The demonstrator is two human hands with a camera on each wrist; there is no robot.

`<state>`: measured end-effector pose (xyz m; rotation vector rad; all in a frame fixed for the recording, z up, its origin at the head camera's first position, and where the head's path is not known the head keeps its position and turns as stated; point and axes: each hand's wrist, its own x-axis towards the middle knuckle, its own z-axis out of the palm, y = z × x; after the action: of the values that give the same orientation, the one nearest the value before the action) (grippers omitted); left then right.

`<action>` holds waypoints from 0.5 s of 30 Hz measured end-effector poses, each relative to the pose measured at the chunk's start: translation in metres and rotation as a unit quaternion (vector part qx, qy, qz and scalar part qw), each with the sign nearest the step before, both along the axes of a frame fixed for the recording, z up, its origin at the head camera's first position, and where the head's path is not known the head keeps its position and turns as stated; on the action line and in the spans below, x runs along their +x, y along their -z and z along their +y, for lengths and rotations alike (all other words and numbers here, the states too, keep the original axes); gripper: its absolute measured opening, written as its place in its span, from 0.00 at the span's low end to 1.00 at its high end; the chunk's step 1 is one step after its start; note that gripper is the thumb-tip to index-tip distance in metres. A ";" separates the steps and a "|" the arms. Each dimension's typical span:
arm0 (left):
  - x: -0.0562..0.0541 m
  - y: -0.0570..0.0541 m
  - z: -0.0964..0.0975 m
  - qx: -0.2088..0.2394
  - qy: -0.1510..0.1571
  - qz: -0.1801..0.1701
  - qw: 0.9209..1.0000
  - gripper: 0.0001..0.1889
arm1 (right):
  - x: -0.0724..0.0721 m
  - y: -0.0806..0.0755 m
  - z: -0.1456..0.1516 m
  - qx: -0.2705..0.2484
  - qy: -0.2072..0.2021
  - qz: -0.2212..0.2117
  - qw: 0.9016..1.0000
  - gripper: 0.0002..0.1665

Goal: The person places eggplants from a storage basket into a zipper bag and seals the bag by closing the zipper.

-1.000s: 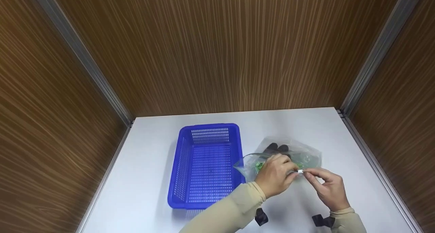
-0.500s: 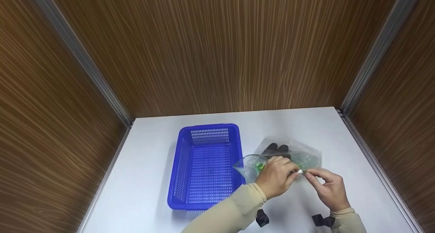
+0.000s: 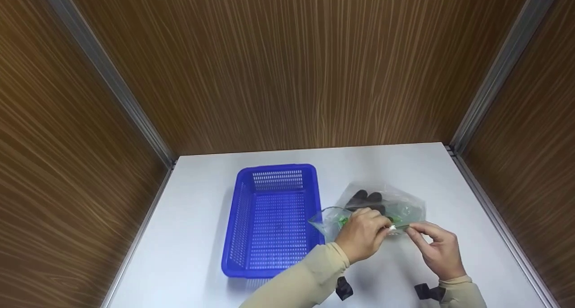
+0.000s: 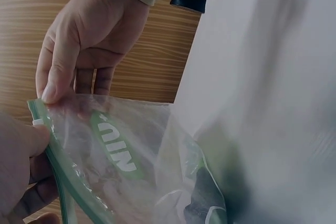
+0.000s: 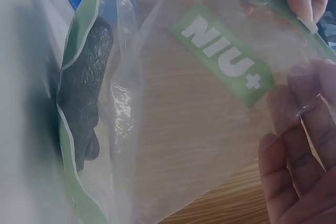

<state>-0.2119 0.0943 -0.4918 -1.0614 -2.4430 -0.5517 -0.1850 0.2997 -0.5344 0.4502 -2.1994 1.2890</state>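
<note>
A clear zip bag (image 3: 402, 198) with a green-edged zip strip lies on the white table; its left part gapes. Inside is a dark grey thing with finger-like lobes (image 3: 366, 200), perhaps a glove, textured in the right wrist view (image 5: 89, 77). My left hand (image 3: 364, 234) pinches the small white slider (image 3: 392, 227) on the zip between thumb and finger. To its right, my right hand (image 3: 438, 249) pinches the bag's zip corner, thumb against forefinger. A short stretch of green strip (image 4: 38, 108) shows between the hands. Printed letters "NIU+" (image 5: 223, 59) mark the bag's side.
A blue perforated basket (image 3: 242, 209) stands left of the bag, whose open edge reaches its right rim. Wood-grain panels (image 3: 310, 65) with metal corner rails (image 3: 498, 65) enclose the table (image 3: 179, 254) at the back and both sides.
The left hand and the slider have shifted slightly left along the zip. The right hand has edged a little to the right, so more green strip shows between them.
</note>
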 end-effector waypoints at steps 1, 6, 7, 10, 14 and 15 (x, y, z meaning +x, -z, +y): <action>0.000 0.000 -0.001 -0.002 0.000 -0.001 1.000 0.05 | 0.000 0.000 0.000 0.004 0.004 0.002 1.000 0.14; 0.000 0.001 -0.003 -0.006 -0.001 -0.002 1.000 0.05 | 0.001 -0.001 0.003 -0.003 0.008 0.000 1.000 0.15; 0.000 0.002 -0.003 -0.006 -0.001 -0.002 1.000 0.05 | 0.001 -0.002 0.003 -0.005 0.008 0.000 1.000 0.15; 0.000 0.002 -0.005 -0.008 -0.002 -0.005 1.000 0.05 | 0.001 -0.002 0.005 -0.007 0.007 0.003 1.000 0.14; 0.000 0.002 -0.007 -0.015 -0.005 -0.007 1.000 0.05 | 0.001 -0.003 0.007 -0.001 0.010 0.008 1.000 0.13; 0.000 0.003 -0.007 -0.016 -0.005 -0.007 1.000 0.05 | 0.001 -0.003 0.007 0.000 0.012 0.008 1.000 0.12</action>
<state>-0.2118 0.0872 -0.4943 -1.0595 -2.4754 -0.5199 -0.1839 0.3066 -0.5311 0.4309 -2.1847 1.2692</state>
